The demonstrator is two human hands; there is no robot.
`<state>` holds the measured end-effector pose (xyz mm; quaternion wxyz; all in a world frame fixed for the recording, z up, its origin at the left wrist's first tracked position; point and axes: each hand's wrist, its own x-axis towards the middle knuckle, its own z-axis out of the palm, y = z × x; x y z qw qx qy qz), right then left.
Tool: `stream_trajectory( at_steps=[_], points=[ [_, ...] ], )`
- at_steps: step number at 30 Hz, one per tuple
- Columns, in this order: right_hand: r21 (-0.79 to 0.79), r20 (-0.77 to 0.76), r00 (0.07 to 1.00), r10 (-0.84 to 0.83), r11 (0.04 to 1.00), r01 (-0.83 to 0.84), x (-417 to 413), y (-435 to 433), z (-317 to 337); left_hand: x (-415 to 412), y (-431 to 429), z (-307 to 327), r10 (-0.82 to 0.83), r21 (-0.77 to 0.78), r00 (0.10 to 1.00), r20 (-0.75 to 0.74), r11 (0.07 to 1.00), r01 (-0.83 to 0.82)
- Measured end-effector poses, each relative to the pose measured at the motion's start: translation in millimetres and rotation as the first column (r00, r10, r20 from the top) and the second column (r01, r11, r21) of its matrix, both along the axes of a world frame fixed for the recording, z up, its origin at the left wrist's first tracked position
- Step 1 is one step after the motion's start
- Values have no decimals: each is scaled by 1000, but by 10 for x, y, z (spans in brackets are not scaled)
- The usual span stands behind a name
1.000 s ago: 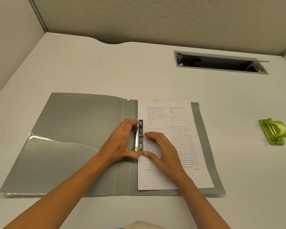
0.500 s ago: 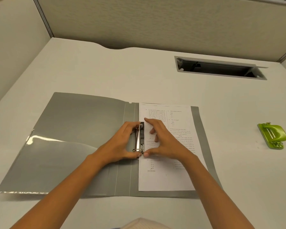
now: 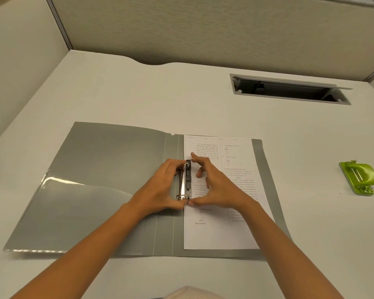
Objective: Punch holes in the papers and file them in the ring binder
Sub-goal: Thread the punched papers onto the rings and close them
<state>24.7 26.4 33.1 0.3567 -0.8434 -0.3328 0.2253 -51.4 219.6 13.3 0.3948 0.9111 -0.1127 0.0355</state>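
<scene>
A grey ring binder (image 3: 108, 169) lies open and flat on the desk. A printed sheet of paper (image 3: 235, 156) lies on its right half, its left edge at the metal ring mechanism (image 3: 185, 180). My left hand (image 3: 158, 186) grips the mechanism from the left, with the fingers at the top ring and the thumb at the bottom ring. My right hand (image 3: 218, 184) rests on the paper to the right of the rings with its fingers spread. Its thumb tip meets my left thumb by the lower ring, and its index finger points past the upper ring.
A green hole punch (image 3: 360, 176) sits on the desk far to the right. An open cable slot (image 3: 289, 91) is set into the desk at the back right. Partition walls (image 3: 203, 29) close the desk at the back and left.
My right hand has shifted up along the rings, from flat on the paper to fingers spread around the mechanism. My left hand stays on the rings. The view has tilted slightly.
</scene>
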Motion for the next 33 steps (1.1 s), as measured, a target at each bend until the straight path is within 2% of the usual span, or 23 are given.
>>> stream_trajectory(
  at_steps=[11,18,21,24,27,30,33],
  points=[
    [-155,71,996,50,987,-39,-31,36,47,41,7,-35,22,30,999,43,999,-23],
    [-186,108,992,64,982,-43,-76,49,103,32,-1,-37,24,11,999,36,1000,-25],
    [-171,69,997,37,985,-25,-94,34,111,11,2,-12,3,3,1000,9,1000,-3],
    [-110,32,999,-29,993,32,-121,-20,149,-29,11,20,-22,-28,999,-43,999,21],
    [43,66,985,-160,987,157,-195,-50,151,-102,8,53,-20,10,995,-98,1000,21],
    [188,101,921,-375,917,353,-311,-83,101,-192,-41,68,14,37,991,-135,999,-9],
    [252,155,846,-511,848,466,-443,-181,78,-283,-117,35,67,-13,988,-141,997,-70]
  ],
)
